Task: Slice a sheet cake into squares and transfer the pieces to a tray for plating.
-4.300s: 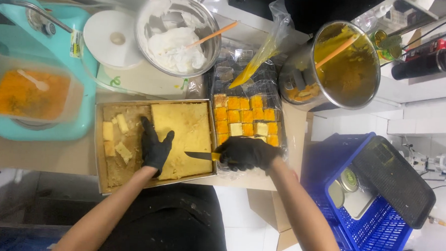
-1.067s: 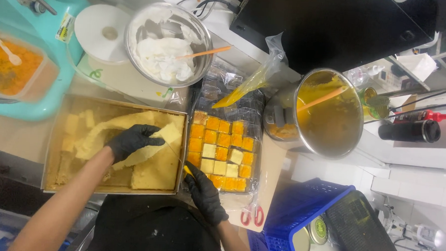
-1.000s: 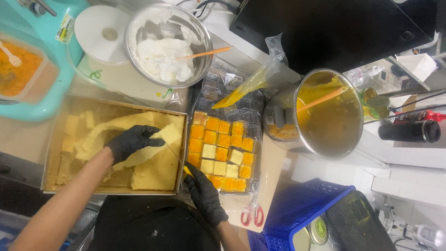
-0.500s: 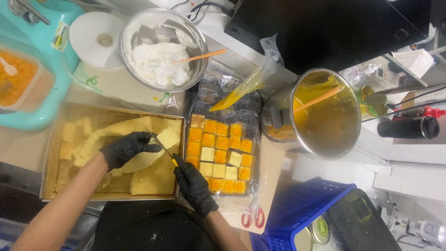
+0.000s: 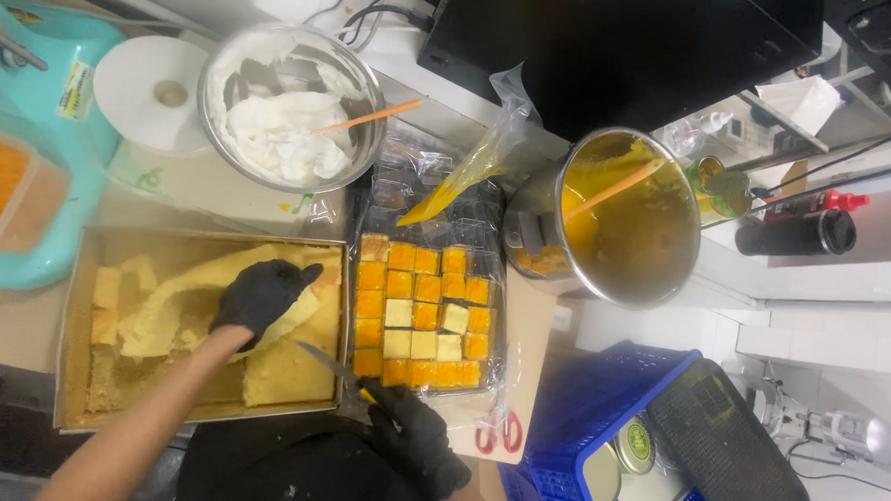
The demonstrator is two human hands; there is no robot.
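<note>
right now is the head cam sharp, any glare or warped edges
Head view: mostly sharp at centre, with the cake squares and knife crisp; bright glare on the rim of the steel cream bowl and the pot; wide-lens bending toward the corners; the left hand and right hand in black gloves lose detail.

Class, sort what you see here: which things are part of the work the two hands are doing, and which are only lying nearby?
In use:
left hand on the sponge cake sheet
baking tray
right hand holding the knife

Lying about:
bowl of white cream
pot of yellow sauce
scissors
blue crate
black bottle
</note>
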